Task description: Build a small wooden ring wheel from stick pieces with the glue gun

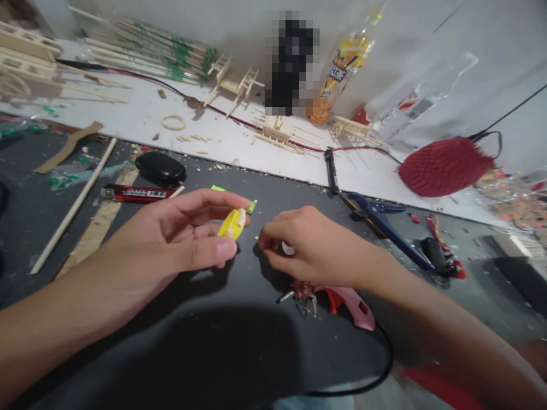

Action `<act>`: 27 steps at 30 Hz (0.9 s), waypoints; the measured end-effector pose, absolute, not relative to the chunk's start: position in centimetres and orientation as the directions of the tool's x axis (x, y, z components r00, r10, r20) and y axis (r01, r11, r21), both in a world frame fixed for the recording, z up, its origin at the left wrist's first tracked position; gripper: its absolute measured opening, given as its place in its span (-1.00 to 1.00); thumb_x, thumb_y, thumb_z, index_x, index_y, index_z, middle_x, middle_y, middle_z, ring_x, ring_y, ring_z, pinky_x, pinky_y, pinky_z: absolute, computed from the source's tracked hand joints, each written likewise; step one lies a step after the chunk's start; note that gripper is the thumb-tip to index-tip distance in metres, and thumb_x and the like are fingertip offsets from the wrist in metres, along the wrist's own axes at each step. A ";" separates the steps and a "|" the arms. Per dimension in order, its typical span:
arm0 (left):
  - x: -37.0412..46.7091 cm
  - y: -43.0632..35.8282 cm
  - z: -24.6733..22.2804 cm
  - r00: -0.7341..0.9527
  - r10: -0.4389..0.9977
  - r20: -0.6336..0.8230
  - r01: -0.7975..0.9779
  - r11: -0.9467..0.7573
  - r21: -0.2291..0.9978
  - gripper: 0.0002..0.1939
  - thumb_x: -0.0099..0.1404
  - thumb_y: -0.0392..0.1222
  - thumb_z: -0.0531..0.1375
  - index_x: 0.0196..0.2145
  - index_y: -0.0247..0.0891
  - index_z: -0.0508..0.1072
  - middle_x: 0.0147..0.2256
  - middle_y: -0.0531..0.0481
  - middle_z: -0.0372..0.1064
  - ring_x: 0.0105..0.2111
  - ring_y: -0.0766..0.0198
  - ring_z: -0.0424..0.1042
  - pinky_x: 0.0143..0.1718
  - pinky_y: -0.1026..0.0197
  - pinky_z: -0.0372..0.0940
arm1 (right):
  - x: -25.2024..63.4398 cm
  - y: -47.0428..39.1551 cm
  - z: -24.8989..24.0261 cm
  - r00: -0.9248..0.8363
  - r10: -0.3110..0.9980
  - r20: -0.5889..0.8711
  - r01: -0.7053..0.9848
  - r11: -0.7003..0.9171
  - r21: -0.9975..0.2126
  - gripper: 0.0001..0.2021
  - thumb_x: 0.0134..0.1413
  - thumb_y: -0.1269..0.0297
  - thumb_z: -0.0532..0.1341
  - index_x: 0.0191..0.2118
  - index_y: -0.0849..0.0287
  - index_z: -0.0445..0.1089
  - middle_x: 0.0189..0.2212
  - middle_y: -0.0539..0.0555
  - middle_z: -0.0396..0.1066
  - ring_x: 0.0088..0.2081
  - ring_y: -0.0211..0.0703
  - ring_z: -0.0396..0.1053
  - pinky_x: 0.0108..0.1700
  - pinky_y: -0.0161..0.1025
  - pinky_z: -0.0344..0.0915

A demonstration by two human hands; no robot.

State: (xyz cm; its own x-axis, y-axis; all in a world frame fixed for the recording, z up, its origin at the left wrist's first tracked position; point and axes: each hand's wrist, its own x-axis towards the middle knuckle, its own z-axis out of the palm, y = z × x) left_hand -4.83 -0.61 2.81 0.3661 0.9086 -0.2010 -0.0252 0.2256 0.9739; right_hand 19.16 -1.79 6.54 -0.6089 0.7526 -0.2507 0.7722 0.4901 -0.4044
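My left hand [179, 236] is closed, with thumb and fingers pinching a small yellow ring [229, 224] above the dark table. Pale, wood-coloured bits sit along the ring's right rim. To the right, the fingers of my right hand [301, 239] curl together close to the tabletop. A small whitish spot shows in the gap by its thumb; what the fingertips hold, if anything, is hidden. Just below that hand lies a pink glue gun [356, 307], its nozzle end messy and its black cord curving down. A bright green piece [252, 206] lies behind my left fingers.
Blue-handled pliers [384, 228] and keys [440, 256] lie to the right. A red lighter [137, 193], a black mouse-like object [160, 168] and a wooden stick [77, 202] are left. Behind stand small stick models [276, 130], a drink bottle [342, 68] and a red pouch [447, 165].
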 end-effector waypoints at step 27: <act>-5.3 -2.0 1.3 0.628 0.765 -0.146 -0.190 0.333 0.924 -0.61 0.60 0.23 0.34 -0.15 -0.16 0.59 -0.42 0.12 0.65 -0.42 0.36 0.62 -0.33 0.40 0.48 | 20.5 -5.6 6.6 -0.266 0.953 -0.147 -0.205 -0.204 -0.957 -0.92 0.35 0.32 0.59 -0.22 -0.01 0.77 -0.35 -0.06 0.77 -0.41 -0.41 0.65 -0.29 -0.56 0.61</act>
State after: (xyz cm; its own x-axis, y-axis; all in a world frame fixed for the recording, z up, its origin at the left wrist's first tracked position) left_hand -5.35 -2.03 1.27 0.6276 0.7647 -0.1463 -0.1900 0.3326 0.9237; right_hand 20.46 -5.64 6.61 -0.2655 0.9529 -0.1467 -0.2046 -0.2043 -0.9573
